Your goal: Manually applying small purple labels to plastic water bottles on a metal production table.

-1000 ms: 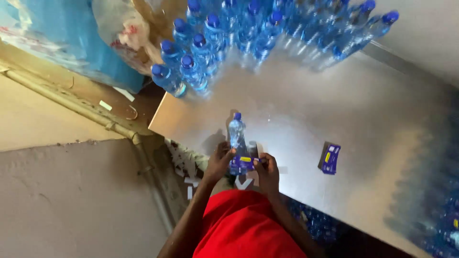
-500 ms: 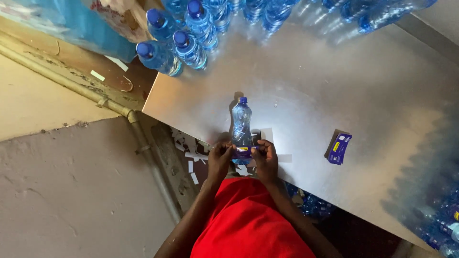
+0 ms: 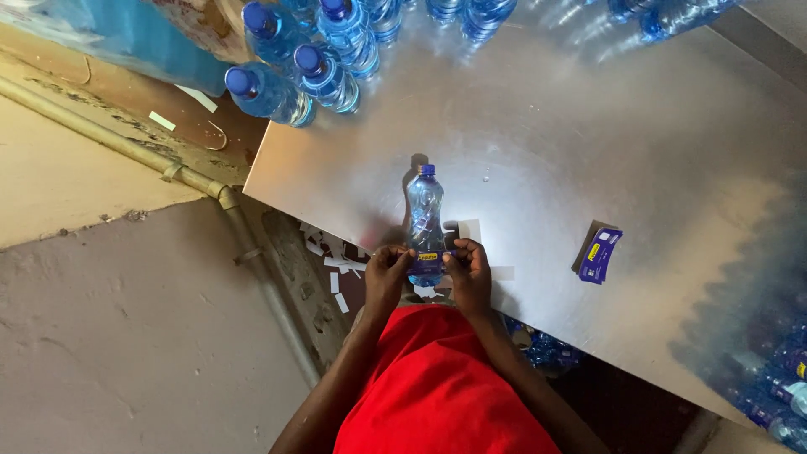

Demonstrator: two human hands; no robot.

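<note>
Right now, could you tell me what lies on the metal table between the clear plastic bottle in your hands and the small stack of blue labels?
In the head view, mostly bare metal table separates the clear plastic bottle from the blue label stack; only a small white paper strip lies there.

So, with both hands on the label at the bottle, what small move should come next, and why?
Probably press the label ends flat around the bottle. The left hand and right hand pinch the label on either side of the bottle, which stands upright at the table edge, so the band seems only half wrapped.
</note>
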